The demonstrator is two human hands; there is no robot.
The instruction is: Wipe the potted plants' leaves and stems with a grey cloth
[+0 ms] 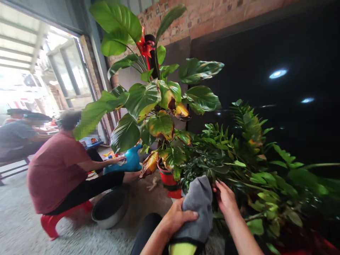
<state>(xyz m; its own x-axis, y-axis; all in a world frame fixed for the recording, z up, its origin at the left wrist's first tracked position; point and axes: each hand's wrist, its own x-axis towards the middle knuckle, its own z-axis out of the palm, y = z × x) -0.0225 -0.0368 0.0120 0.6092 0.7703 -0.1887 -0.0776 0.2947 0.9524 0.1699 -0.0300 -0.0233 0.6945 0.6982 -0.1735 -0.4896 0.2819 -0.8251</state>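
Note:
In my left hand [176, 216] is a grey cloth [199, 198] with a dark edge and a yellow-green part at its lower end. My thumb lies across its front, and the cloth rises to a peak above my fingers. Just right of the cloth, my right hand [226, 198] has its fingers curled together at the edge of dark green foliage [202, 161]. What those fingertips pinch, if anything, is too small to make out. Beyond both hands stands a tall plant with broad leaves [143, 99], several of them browned and yellowed, in a red pot [167, 175].
To the left, a person in a red shirt [55, 166] sits on a red stool [53, 221] beside a grey basin [110, 209]. More people sit farther back near the doorway. Leafy plants [271, 180] spread along a dark glossy panel [265, 63] on the right.

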